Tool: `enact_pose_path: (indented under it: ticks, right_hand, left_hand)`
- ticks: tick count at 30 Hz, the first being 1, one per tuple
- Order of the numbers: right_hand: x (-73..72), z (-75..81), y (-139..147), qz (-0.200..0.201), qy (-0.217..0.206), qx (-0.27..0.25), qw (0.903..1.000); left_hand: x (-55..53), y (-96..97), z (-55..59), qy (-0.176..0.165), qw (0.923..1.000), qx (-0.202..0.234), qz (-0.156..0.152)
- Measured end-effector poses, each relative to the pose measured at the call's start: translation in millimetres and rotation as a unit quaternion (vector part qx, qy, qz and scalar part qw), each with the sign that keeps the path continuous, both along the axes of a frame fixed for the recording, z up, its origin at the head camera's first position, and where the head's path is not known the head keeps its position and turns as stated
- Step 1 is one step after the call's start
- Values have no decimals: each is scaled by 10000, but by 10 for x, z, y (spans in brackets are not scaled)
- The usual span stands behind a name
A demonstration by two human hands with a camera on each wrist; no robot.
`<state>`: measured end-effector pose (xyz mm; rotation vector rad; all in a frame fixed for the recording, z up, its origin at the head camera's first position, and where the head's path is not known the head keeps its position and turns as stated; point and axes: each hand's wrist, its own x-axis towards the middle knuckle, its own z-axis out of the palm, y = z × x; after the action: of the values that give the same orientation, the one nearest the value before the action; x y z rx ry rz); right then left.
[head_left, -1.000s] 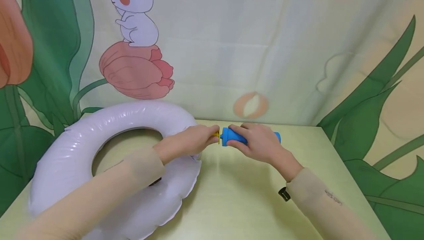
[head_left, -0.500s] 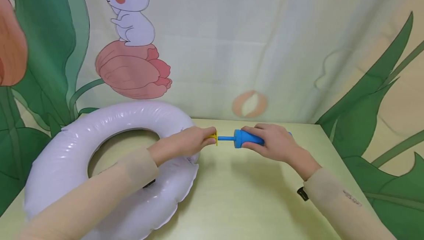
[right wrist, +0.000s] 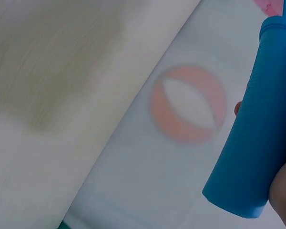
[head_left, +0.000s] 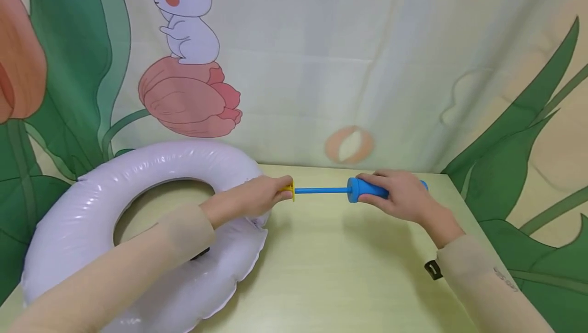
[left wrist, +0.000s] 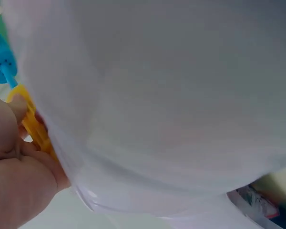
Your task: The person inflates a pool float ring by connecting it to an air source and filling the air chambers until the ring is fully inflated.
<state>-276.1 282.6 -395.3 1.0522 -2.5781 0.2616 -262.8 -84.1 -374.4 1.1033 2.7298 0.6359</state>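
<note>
Between my two hands is a blue hand pump (head_left: 364, 190), level above the table. My left hand (head_left: 264, 196) grips its yellow handle (head_left: 292, 190), which shows larger as a yellow handle (left wrist: 35, 126) in the left wrist view. A long stretch of thin blue rod (head_left: 321, 190) lies bare between handle and barrel. Round the barrel curls my right hand (head_left: 404, 196); the right wrist view shows the ribbed blue barrel (right wrist: 252, 124) up close. Under and behind my left forearm lies a white inflatable swim ring (head_left: 64, 236), partly covered by the sleeve.
The pale green table (head_left: 321, 271) ends at a printed curtain (head_left: 294, 67) just behind the hands. A black strap end (head_left: 433, 269) hangs by the right sleeve. In the left wrist view the white ring (left wrist: 157, 105) fills most of the picture.
The right hand has moved right with the barrel, while the left hand has shifted slightly left with the handle. Much more of the rod now shows.
</note>
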Motion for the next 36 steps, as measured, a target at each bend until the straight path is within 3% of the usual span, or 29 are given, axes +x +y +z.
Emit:
enact_pose_path:
  ticks: [8,14,23,29,36]
  right_hand:
    - [30,31,-431,183,223,24,9996]
    - [68,-15,-620,220,175,74,9996]
    - [115,43,-869,209,291,23,9994]
    - [167,55,-881,362,340,-45,9988]
    - [137,56,-615,278,77,-16,9996]
  left_hand:
    - [2,33,0,439,9990,106,40]
    - [23,117,-25,397,9992,-76,63]
    - [50,253,57,479,9988,-36,-87]
    - [89,264,58,437,9990,-20,-108]
    - [68,258,8,311,9994,138,-41]
